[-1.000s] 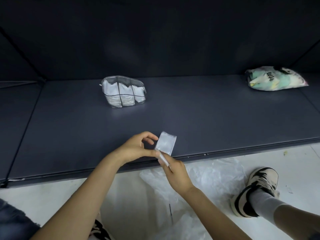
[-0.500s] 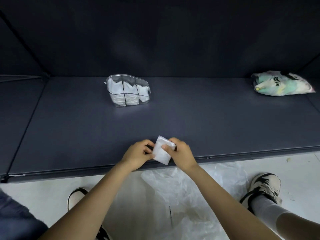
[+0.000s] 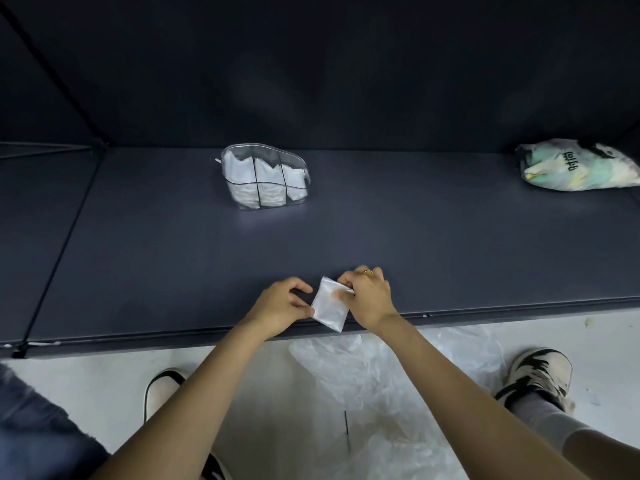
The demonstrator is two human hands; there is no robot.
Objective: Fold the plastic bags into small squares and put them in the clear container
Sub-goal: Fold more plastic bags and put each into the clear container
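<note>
A small white folded plastic bag is held just above the front edge of the dark shelf. My left hand pinches its left edge with thumb and fingers. My right hand, with a ring on one finger, grips its upper right corner, the thumb pressed on the top face. The clear container stands at the back of the shelf, left of centre, with several white folded bags upright in its compartments.
A crumpled printed plastic bag lies at the shelf's back right. Loose clear plastic bags are spread on the white floor between my shoes. Dark walls enclose the shelf behind and to the left.
The folded bag has gone from a standing strip pinched below to a flatter square held between both hands. My right hand rose from under it to its upper right corner.
</note>
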